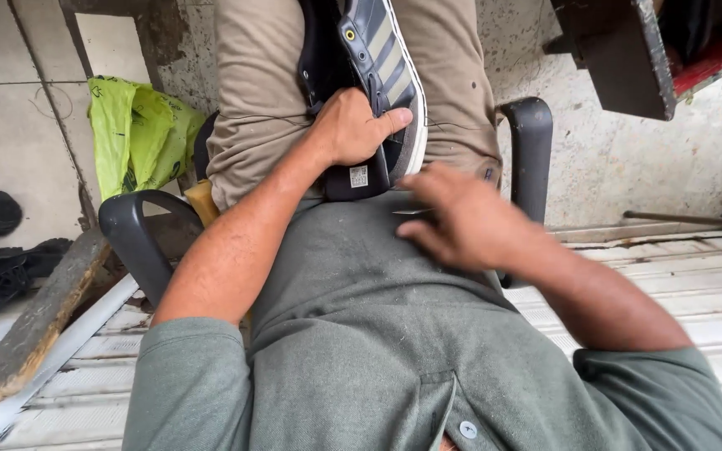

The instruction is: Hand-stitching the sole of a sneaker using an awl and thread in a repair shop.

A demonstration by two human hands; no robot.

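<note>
Grey concrete floor (653, 159) runs under the black armchair (131, 230); a lime plastic bag (139, 134) sits nearby. Left hand (353, 129) clamps the dark navy striped sneaker (382, 63) on the lap; right hand (461, 221) is blurred, fingers loosely curled, its grip impossible to tell.

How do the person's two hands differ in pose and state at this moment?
The left hand grips the dark striped shoe on the lap, thumb across its side; the right hand touches no shoe and hovers over the shirt. The left hand looks sharp, the right hand blurred. What the right hand's fingers pinch, if anything, is unclear. Both are bare.
</note>
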